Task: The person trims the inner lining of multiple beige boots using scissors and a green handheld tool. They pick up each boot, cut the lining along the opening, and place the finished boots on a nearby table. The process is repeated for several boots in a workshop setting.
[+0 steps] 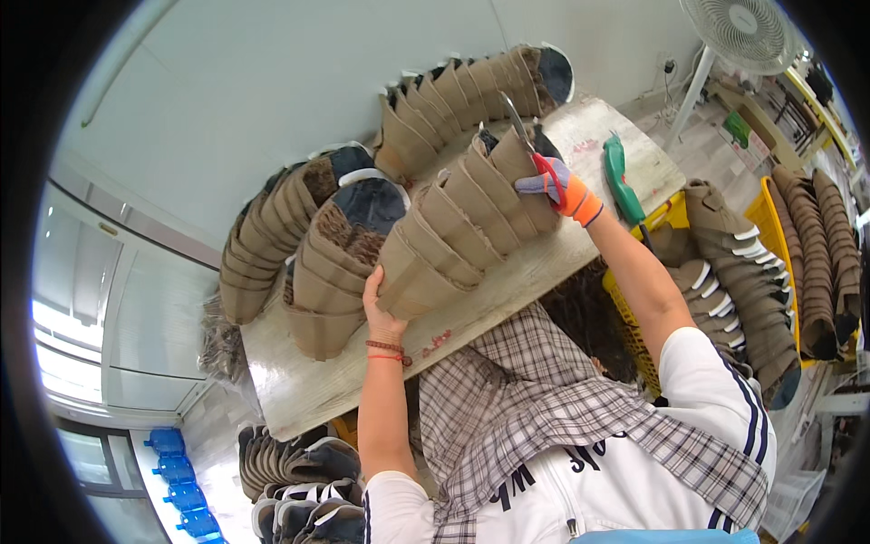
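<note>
grey plaid cloth (535, 399) nearest, over lap. bare left hand (382, 304) grips near end of tan nested felt boot-liner stack (462, 218) on pale wooden surface (299, 385); gloved right hand (562, 186) holds red-handled scissors (536, 150) at far end.

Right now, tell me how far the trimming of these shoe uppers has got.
In hand: the left hand steadies one nested row of brown shoe uppers on the wooden table, while the gloved right hand works red-handled scissors at its far end. Three more rows lie on the table; whether they are trimmed cannot be told. Further stacks wait beside the yellow crate.
</note>
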Motion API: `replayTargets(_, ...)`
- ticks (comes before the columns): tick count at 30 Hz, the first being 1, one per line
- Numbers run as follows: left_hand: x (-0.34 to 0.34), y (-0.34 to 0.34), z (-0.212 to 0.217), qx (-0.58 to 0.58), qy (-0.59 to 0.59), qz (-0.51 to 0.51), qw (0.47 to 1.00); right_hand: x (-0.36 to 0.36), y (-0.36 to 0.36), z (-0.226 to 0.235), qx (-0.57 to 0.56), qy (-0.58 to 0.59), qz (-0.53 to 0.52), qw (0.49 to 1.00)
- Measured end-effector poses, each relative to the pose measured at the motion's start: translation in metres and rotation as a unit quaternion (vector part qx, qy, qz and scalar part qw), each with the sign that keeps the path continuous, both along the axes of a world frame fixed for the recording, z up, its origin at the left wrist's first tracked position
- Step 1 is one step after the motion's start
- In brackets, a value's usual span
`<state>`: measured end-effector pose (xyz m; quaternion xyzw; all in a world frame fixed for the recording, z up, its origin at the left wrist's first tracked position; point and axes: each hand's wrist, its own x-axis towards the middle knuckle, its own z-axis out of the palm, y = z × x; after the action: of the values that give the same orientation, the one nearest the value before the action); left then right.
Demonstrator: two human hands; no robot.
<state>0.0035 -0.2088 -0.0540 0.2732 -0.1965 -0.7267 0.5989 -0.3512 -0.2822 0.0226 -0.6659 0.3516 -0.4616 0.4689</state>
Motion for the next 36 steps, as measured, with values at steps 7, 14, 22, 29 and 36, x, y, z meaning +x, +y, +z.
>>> replayTargets(7, -0.022, -0.013, 0.024, -0.097, -0.054, -0.059, 0.992, -0.007, -0.011, -0.006, 0.117, -0.155, 0.105, 0.975)
replayTargets(14, -0.042, -0.053, -0.016, -0.047, -0.098, -0.005, 0.994, -0.017, -0.048, -0.087, -0.086, 0.05, -0.306, 0.947)
replayTargets(22, -0.01, 0.025, 0.015, -0.047, -0.376, 0.153, 0.913, -0.058, -0.028, -0.102, 0.098, -0.337, -0.246, 0.904)
replayTargets(29, 0.102, 0.113, -0.024, 0.06, -0.465, 0.585, 0.662, -0.08, 0.028, -0.102, 0.147, -0.308, -0.344, 0.875)
replayTargets(36, 0.142, 0.094, -0.054, 0.012, -0.403, 0.377, 0.834, -0.049, 0.026, -0.139, 0.006, -0.119, -0.49, 0.864)
